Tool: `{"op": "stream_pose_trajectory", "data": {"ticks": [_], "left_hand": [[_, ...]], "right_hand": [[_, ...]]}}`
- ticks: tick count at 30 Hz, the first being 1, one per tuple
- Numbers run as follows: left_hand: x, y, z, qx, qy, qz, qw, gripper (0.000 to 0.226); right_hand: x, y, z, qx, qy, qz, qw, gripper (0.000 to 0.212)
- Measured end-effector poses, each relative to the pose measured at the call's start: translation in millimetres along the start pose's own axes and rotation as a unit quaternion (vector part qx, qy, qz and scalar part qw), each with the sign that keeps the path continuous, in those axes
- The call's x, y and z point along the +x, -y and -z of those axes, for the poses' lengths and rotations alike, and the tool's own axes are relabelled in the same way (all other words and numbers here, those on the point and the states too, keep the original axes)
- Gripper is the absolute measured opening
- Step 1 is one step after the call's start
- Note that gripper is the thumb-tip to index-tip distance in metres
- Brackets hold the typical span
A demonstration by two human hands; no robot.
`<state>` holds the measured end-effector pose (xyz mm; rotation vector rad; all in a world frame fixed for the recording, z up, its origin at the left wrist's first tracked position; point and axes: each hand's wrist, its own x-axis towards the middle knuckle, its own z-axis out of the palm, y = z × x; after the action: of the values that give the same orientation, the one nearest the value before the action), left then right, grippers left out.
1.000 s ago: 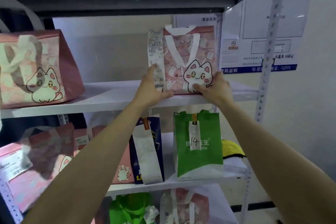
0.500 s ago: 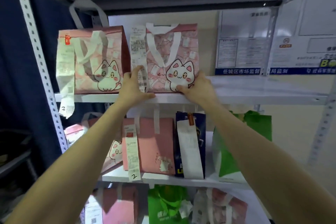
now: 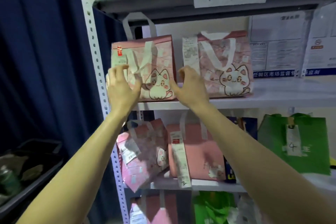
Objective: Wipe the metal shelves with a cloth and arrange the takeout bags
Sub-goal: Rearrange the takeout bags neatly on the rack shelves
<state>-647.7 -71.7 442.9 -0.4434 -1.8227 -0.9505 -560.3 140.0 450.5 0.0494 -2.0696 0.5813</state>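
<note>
As it stands shelved, the pink bag (image 3: 158,63) sits between curled fingers (image 3: 119,69).

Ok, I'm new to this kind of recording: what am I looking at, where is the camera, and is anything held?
No machine here: the grips are a person's bare hands, filmed by one wide-angle camera worn on the head, looking forward and down. In front stands a metal shelf rack. On its upper shelf the left cat bag and the right cat bag, both pink, stand side by side. The left grip and right grip flank the left cat bag, fingers curled at its edges; blur hides whether they clasp it. Below are more pink bags and a green bag.
</note>
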Motion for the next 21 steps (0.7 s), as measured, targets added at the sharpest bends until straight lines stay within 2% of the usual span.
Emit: {"op": "stream_pose_trajectory", "data": {"ticks": [4,7,12,16,21], "left_hand": [[2.1,38.5,6.7,-0.062,0.167,0.138,0.974,0.091],[0.6,51.8,10.3,-0.114,0.225,0.166,0.953,0.111],[-23.0,56.7,26.4,-0.133,0.179,0.139,0.965,0.102],[-50.9,53.2,50.7,-0.126,0.107,0.095,0.982,0.085],[-90.9,23.8,79.0,-0.128,0.043,0.064,0.989,0.08]], "right_hand": [[13.0,11.3,-32.6,-0.042,0.081,-0.105,0.99,0.087],[16.9,14.9,-47.4,-0.03,0.135,-0.161,0.977,0.096],[-1.5,22.2,-48.0,-0.011,0.12,-0.153,0.981,0.083],[-24.9,37.6,-34.5,-0.019,0.086,-0.115,0.989,0.076],[-59.3,52.9,-1.2,0.009,0.067,-0.066,0.996,0.068]]}}
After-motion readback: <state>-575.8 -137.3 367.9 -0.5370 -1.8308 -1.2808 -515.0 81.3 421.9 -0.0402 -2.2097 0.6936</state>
